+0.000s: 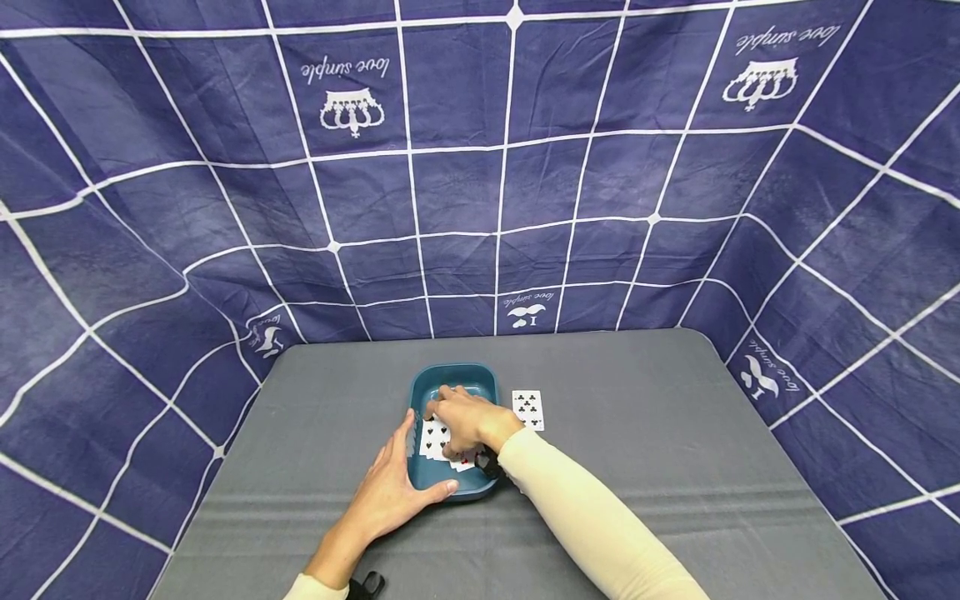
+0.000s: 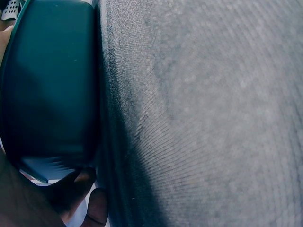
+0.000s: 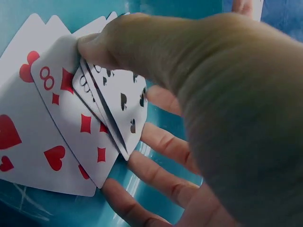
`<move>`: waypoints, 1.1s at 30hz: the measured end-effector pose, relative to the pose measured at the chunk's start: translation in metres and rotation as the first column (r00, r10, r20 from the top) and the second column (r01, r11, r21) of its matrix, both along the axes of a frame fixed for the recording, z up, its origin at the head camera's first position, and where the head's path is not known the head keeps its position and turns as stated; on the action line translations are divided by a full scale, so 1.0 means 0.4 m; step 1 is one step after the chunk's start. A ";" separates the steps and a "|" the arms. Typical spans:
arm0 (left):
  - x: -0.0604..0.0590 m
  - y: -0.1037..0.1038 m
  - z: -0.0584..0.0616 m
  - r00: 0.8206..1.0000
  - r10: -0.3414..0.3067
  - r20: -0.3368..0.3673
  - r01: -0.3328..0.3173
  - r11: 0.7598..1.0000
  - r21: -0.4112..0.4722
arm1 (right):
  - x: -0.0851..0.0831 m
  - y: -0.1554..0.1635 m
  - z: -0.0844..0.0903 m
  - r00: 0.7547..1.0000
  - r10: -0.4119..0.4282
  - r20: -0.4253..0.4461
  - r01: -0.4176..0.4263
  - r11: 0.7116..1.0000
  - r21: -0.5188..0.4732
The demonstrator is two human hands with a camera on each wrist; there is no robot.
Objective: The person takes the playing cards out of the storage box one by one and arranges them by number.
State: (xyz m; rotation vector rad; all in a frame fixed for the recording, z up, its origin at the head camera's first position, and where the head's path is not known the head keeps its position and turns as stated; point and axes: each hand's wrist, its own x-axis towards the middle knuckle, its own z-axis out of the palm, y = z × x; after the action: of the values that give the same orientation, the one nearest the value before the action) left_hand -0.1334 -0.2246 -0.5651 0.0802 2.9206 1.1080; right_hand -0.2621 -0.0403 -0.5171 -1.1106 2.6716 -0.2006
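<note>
Cream sleeves point(image 1: 600, 529) are seen nearest. Between thumb and fingertips of the right hand point(image 1: 467, 419), cards point(image 3: 112, 87) are pinched at their edges; beneath those fingers, more are overlapped in the tray point(image 1: 453, 372). By straight, spread fingers of the left hand point(image 1: 388, 490), the tray's side is touched. Right of the right fingers, a single card point(image 1: 528, 406) is laid on the table point(image 1: 637, 400).

The left hand point(image 1: 392, 487) is blocking the left side of the rounded teal tray point(image 1: 459, 375), while grey cloth-covered surface point(image 1: 637, 392) is lying free right of the white clubs playing card point(image 1: 528, 407).
</note>
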 end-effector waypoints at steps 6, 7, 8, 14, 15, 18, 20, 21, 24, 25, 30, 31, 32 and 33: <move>0.002 0.002 0.002 1.000 -0.002 0.005 0.002 1.000 -0.009 | 0.004 0.008 0.007 1.000 -0.009 0.018 0.009 0.999 -0.041; 0.003 0.002 0.003 1.000 -0.003 0.008 0.003 1.000 -0.010 | 0.004 0.010 0.008 1.000 -0.010 0.022 0.011 0.999 -0.046; 0.003 0.003 0.003 1.000 -0.004 0.012 0.004 1.000 -0.010 | 0.004 0.013 0.009 1.000 -0.010 0.028 0.012 0.999 -0.051; 0.003 0.004 0.004 1.000 -0.007 0.021 0.007 1.000 -0.005 | 0.004 0.026 0.017 0.999 -0.011 0.051 0.015 0.997 -0.077; 0.003 0.004 0.004 1.000 -0.007 0.020 0.007 1.000 -0.003 | 0.004 0.028 0.018 0.999 -0.009 0.049 0.013 0.996 -0.084; 0.003 0.003 0.005 1.000 -0.006 0.017 0.006 1.000 0.000 | 0.005 0.034 0.022 0.999 0.002 0.052 0.004 0.993 -0.114; 0.002 0.003 0.004 1.000 -0.005 0.013 0.005 1.000 0.000 | 0.006 0.038 0.027 0.998 0.005 0.062 0.004 0.990 -0.138; 0.002 0.003 0.004 1.000 -0.005 0.010 0.005 1.000 0.000 | 0.006 0.041 0.028 0.998 0.007 0.066 0.003 0.989 -0.151; 0.001 0.003 0.001 1.000 0.000 0.003 0.000 1.000 -0.006 | 0.007 0.053 0.033 0.997 0.014 0.069 -0.001 0.982 -0.187; 0.001 0.004 0.001 1.000 0.003 0.004 -0.003 1.000 -0.008 | 0.006 0.059 0.034 0.998 0.019 0.062 -0.006 0.980 -0.198; 0.001 0.005 0.001 1.000 0.007 0.008 -0.007 1.000 -0.011 | 0.002 0.094 0.048 0.999 0.037 0.032 -0.027 0.966 -0.256; 0.001 0.006 0.003 1.000 0.007 0.004 -0.007 1.000 -0.010 | 0.000 0.102 0.053 0.999 0.036 0.027 -0.028 0.963 -0.269; 0.001 0.005 0.003 1.000 0.006 0.001 -0.006 1.000 -0.009 | -0.002 0.109 0.057 0.999 0.038 0.023 -0.030 0.959 -0.282; 0.001 0.006 0.004 1.000 0.005 -0.005 -0.005 1.000 -0.008 | -0.005 0.117 0.061 0.999 0.040 0.018 -0.034 0.956 -0.293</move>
State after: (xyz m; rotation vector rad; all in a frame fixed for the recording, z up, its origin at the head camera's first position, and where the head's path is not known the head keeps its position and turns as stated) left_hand -0.1329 -0.2224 -0.5634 0.0752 2.9305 1.0987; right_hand -0.2640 0.0066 -0.4928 -1.2300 2.6568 -0.6155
